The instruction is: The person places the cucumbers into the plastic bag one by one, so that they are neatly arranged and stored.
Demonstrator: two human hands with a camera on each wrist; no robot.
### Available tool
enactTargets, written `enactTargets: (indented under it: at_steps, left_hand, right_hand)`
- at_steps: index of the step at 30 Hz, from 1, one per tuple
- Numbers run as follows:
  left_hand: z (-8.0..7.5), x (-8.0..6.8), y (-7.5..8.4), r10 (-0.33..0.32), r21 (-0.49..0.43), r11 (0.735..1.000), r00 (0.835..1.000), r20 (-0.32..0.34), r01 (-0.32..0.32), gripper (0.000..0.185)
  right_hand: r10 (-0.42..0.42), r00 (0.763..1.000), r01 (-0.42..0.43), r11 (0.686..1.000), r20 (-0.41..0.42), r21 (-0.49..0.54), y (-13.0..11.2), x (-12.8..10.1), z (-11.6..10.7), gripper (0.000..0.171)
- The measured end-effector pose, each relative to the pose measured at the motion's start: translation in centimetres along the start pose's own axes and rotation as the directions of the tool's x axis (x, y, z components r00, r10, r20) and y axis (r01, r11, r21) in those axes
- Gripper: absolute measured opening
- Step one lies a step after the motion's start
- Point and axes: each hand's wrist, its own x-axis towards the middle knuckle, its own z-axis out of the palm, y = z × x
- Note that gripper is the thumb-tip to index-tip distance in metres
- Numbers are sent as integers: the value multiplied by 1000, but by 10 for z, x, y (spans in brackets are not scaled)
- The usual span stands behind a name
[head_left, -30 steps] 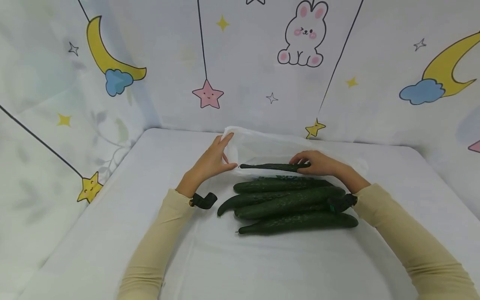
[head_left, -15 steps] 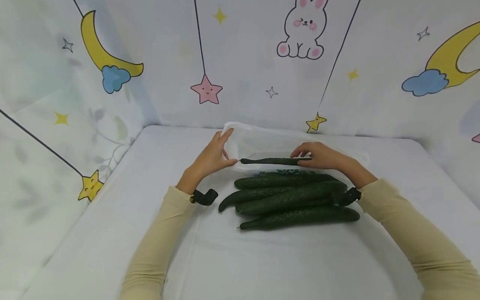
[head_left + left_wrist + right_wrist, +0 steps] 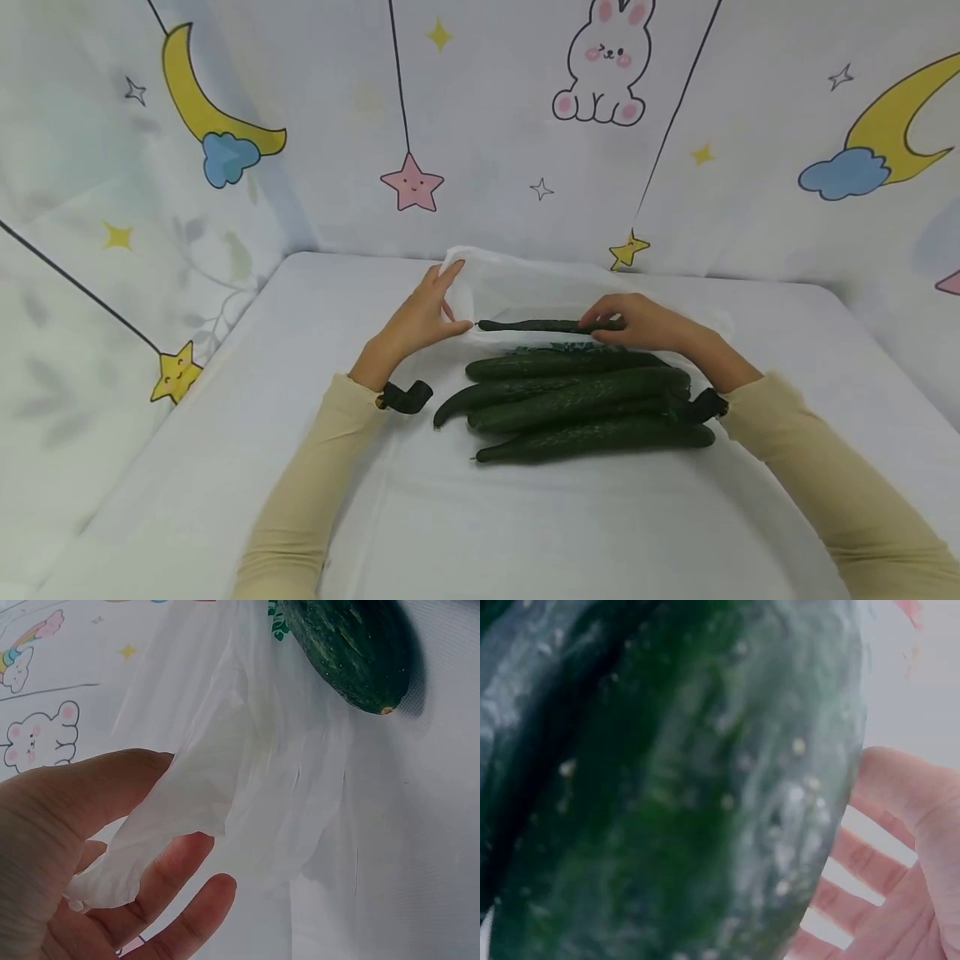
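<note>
A white plastic bag (image 3: 536,292) lies at the back of the table with its mouth facing me. My left hand (image 3: 418,318) spreads the mouth at its left corner, forefinger at the upper edge and thumb at the lower. In the left wrist view, thin film passes between the thumb and the fairly straight fingers (image 3: 184,862). My right hand (image 3: 641,321) grips the right part of a slim dark cucumber (image 3: 525,326) lying across the bag's mouth. A nearer cucumber (image 3: 682,787) fills most of the right wrist view and hides part of that hand.
Several cucumbers (image 3: 577,400) lie side by side on the white cloth (image 3: 570,533), just in front of the bag. Green print (image 3: 555,347) shows on the bag's lower side. Behind the table hangs a patterned backdrop (image 3: 495,125).
Both hands stay almost where they were, with the cucumber still in the right hand at the bag's mouth. The right hand shifts only slightly, and the head view tilts a little.
</note>
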Motion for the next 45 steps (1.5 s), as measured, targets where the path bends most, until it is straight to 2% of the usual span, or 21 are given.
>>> enactTargets:
  at_steps: [10, 18, 29, 35, 45]
  left_hand:
    - [0, 3, 2, 20, -3, 1000, 1000, -14, -20, 89]
    - [0, -2, 2, -3, 2, 1000, 1000, 4, 3, 89]
    - [1, -1, 2, 7, 5, 1000, 1000, -7, -7, 89]
    - [0, -3, 0, -2, 9, 1000, 1000, 4, 2, 90]
    - [2, 1, 0, 5, 6, 1000, 1000, -5, -5, 90]
  right_hand:
    - [-47, 999, 47, 999, 0, 10, -3, -12, -2, 24]
    - [-101, 995, 101, 995, -5, 19, -10, -21, 5, 22]
    - [-123, 992, 123, 992, -5, 19, -17, -31, 4, 19]
    - [-166, 986, 166, 986, -11, -1, -21, -36, 9, 21]
    - [-220, 975, 217, 975, 42, 54, -22, -44, 10, 19]
